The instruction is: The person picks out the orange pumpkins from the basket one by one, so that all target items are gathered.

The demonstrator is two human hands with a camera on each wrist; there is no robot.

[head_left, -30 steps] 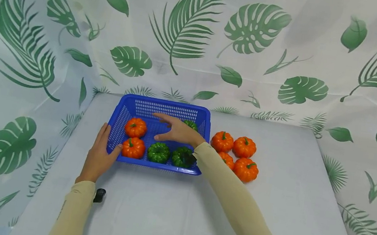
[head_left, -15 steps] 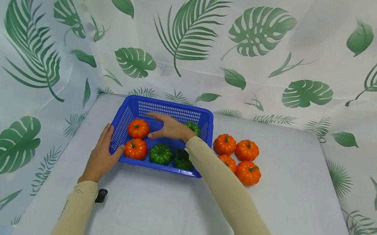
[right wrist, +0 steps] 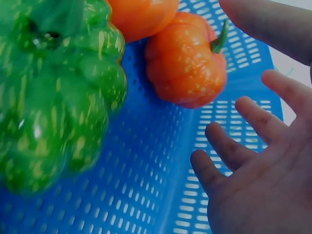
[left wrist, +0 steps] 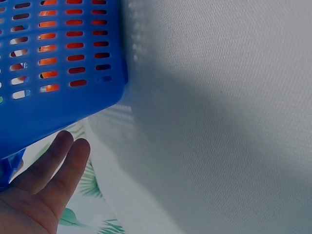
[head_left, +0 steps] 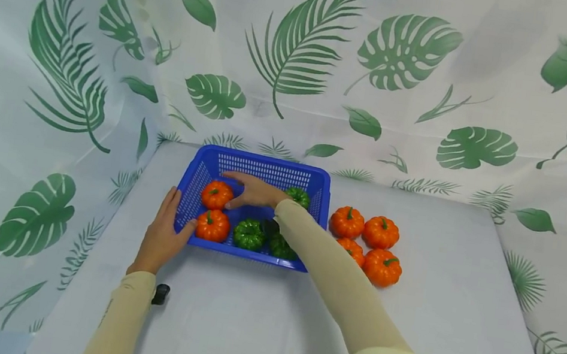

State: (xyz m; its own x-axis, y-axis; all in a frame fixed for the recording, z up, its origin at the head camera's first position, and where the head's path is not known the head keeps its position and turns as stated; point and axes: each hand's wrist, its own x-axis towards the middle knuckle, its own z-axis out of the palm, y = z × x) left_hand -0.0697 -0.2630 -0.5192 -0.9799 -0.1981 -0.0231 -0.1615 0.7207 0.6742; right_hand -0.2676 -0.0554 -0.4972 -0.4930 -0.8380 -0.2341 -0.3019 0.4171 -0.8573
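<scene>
A blue perforated basket (head_left: 245,253) holds two orange pumpkins at its left, the far one (head_left: 217,195) behind the near one (head_left: 213,226). Green pumpkins sit there too: one near the front (head_left: 249,234), one partly covered by the right arm (head_left: 282,249), one at the back right (head_left: 298,196). My left hand (head_left: 164,240) rests at the basket's front left corner, fingers straight along the outer wall, thumb by the rim. Over the basket, my right hand (head_left: 255,190) is spread beside the far orange pumpkin. In the right wrist view its fingers (right wrist: 253,119) are apart, holding nothing.
Several orange pumpkins (head_left: 381,232) stand grouped on the white table (head_left: 241,322), just right of the basket. A leaf-patterned curtain (head_left: 320,73) encloses the table behind and at both sides. A black device (head_left: 160,294) is at the left wrist.
My right hand has moved left within the basket, closer to the far orange pumpkin. The head view has shifted, so the scene sits farther right. My left hand stays at the basket corner.
</scene>
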